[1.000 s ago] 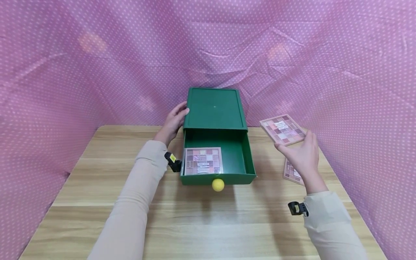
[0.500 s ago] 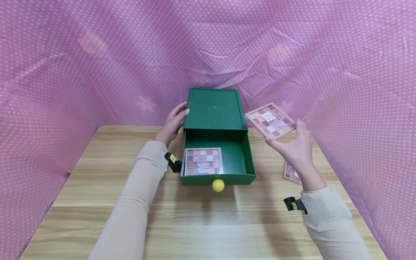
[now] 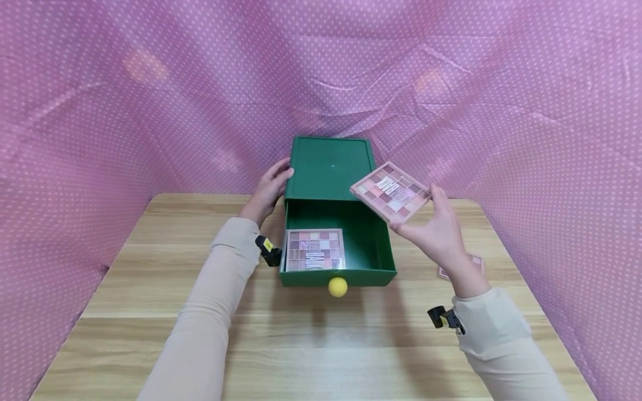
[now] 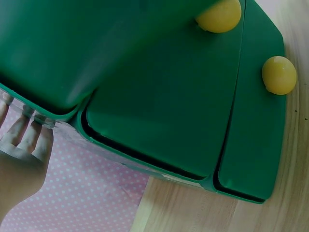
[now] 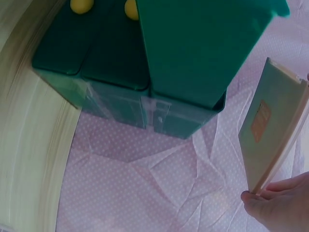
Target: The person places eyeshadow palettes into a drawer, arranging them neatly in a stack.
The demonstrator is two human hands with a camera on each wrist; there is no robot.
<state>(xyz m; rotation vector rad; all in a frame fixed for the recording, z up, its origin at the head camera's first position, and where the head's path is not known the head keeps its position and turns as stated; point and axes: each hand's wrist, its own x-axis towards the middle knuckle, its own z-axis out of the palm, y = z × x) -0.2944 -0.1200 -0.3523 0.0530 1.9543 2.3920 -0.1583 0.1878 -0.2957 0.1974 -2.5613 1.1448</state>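
A green drawer cabinet [image 3: 331,167] stands at the middle back, its top drawer [image 3: 376,278] pulled out by a yellow knob's [image 3: 338,287] side. My left hand [image 3: 268,189] rests against the cabinet's left wall; in the left wrist view its fingers [image 4: 44,141] lie fairly straight along that side. My right hand [image 3: 438,231] pinches an eyeshadow palette [image 3: 390,190] by its edges, thumb at the near corner. The palette is tilted and overlaps the drawer's back right corner in the head view; its plain underside shows in the right wrist view. Inside the drawer, at left, lies another palette [image 3: 315,249].
Partly behind my right wrist, one more palette [image 3: 476,263] lies on the wooden table [image 3: 321,356]. Below the pulled-out drawer are two shut drawers with yellow knobs [image 4: 279,75]. Pink dotted cloth [image 3: 210,100] hangs behind and on both sides.
My right hand has carried its palette leftward from the right of the table to the drawer's back right corner. The left hand has stayed on the cabinet.
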